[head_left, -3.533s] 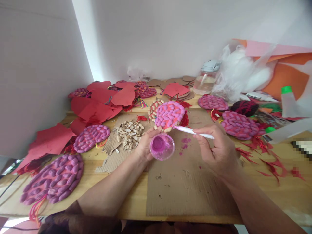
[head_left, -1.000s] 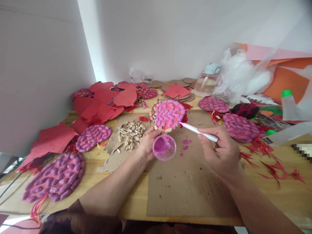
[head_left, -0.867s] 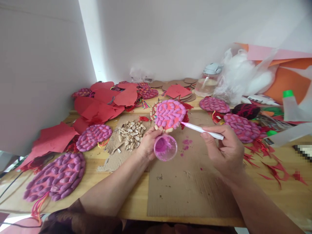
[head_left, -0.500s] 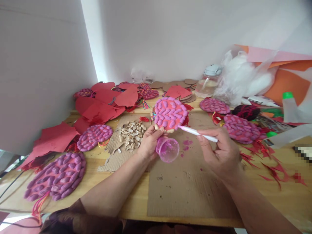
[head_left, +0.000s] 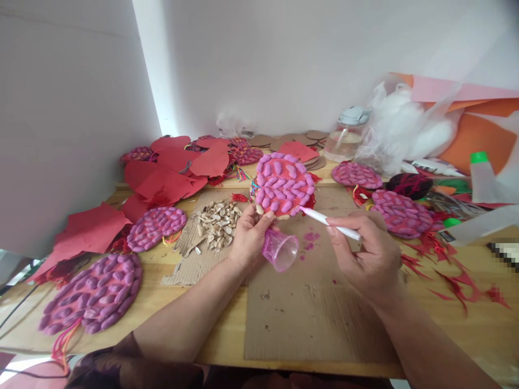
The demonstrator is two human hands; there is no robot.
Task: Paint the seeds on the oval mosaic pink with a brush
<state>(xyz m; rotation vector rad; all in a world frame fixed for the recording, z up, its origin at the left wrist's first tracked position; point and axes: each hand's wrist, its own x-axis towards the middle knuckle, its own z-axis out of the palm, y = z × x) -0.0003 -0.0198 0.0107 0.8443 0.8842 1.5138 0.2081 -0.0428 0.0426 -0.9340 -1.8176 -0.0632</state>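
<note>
My left hand (head_left: 248, 237) is closed on two things at once: a small clear plastic cup stained with pink paint (head_left: 279, 249), tipped on its side toward the right, and the lower edge of a round shell-covered disc (head_left: 284, 183), held upright with its pink painted face toward me. My right hand (head_left: 365, 248) pinches a thin white brush (head_left: 330, 222). The brush tip touches the disc's lower right edge. Both hands hover over a brown cardboard sheet (head_left: 308, 308) with pink paint spots.
A pile of unpainted shells (head_left: 217, 221) lies left of my left hand. Several painted discs (head_left: 93, 294) and red paper pieces (head_left: 170, 173) cover the left side. More painted discs (head_left: 399, 212), a jar (head_left: 344, 138), a white bag (head_left: 405, 124) and a green-capped bottle (head_left: 480, 175) stand right.
My left hand has tilted the disc upright, facing me, and the cup has tipped onto its side. The brush has stayed at the disc's lower right edge.
</note>
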